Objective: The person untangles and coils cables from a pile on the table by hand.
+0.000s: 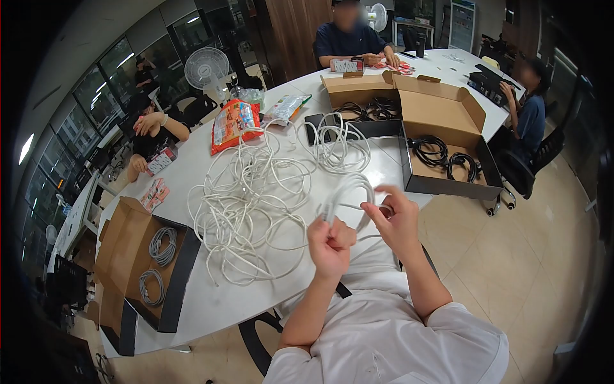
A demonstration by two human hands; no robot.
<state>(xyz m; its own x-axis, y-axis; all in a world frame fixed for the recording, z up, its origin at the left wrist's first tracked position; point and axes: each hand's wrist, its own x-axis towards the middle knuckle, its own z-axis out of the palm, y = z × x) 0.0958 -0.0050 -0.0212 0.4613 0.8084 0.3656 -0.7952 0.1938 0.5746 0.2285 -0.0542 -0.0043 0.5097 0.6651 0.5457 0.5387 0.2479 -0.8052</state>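
My left hand (330, 244) is closed round the lower left side of a coiled white cable (352, 191), held up over the table's near edge. At the coil's right side is my right hand (395, 217), its thumb and fingers bent together around a strand of the same cable; the fingertips are slightly blurred. Just beyond my hands, a loose tangle of white cables (249, 192) spreads over the white table (192, 323). A looser white coil (339, 150) lies behind the held one, beside a dark flat object (318, 130).
Open boxes hold black cables (430, 152) at right and grey cables (162, 246) at left. An orange bag (235, 125) and a silver-green packet (287, 109) lie beyond the tangle. People sit at the far side (348, 40), left (153, 137) and right (529, 115).
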